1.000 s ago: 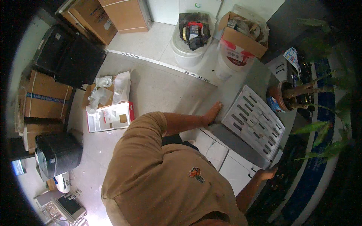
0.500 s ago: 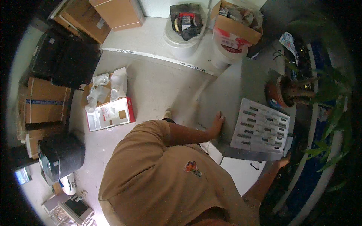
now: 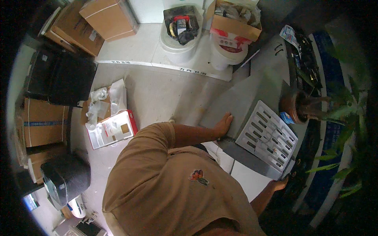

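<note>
A grey box-shaped cabinet (image 3: 245,105) stands in front of me on the right, with a white slotted tray (image 3: 264,138) lying tilted on top. My left hand (image 3: 223,125) rests on the cabinet's left part, fingers stretched out, holding nothing. At its near right corner, my right hand (image 3: 279,184) grips the edge below the tray; some of its fingers are hidden. Beyond the tray sits a brown flowerpot (image 3: 291,105) with a leafy plant (image 3: 348,114). A small blue packet (image 3: 286,117) lies against the pot.
An opened carton (image 3: 112,129) with clear plastic wrap lies on the floor to the left. Brown boxes (image 3: 46,120) and black cases (image 3: 67,72) line the left side. At the back, white buckets (image 3: 179,51) stand on a raised ledge (image 3: 149,65), one under an open carton (image 3: 236,25).
The tray and the cabinet have turned clockwise in view. My right hand has moved left and nearer with the cabinet's corner. My left hand stays on the cabinet, slightly farther up in view.
</note>
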Demonstrator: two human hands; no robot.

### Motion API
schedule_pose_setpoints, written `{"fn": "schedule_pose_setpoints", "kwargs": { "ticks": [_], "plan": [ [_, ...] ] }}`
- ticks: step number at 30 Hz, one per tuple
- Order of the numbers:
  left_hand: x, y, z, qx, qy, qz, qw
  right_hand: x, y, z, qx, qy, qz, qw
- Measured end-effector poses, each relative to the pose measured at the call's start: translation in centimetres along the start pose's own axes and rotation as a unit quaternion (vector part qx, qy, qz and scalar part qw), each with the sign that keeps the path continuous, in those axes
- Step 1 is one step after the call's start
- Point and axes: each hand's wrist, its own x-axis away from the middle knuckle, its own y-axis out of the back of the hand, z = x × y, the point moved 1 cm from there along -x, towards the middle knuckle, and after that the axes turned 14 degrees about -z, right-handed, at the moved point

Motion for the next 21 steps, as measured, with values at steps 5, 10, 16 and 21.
{"fn": "schedule_pose_setpoints", "kwargs": {
  "ticks": [5,10,16,21],
  "plan": [
    [-0.2,-0.7,1.7,-0.047,-0.033,0.009,0.998,-0.4,-0.3,2.7,0.215,0.001,0.037,0.976],
    [2.4,-1.5,0.3,0.006,0.153,0.027,0.988,-1.3,-2.2,0.7,0.292,0.033,-0.001,0.956],
    [3.7,-3.8,4.6,-0.008,0.071,0.082,0.994,-1.8,-6.2,3.4,0.192,0.120,-0.028,0.974],
    [4.1,-3.0,3.1,-0.051,0.089,0.118,0.988,-1.6,-8.8,5.5,0.147,0.144,-0.023,0.978]
  ]
}}
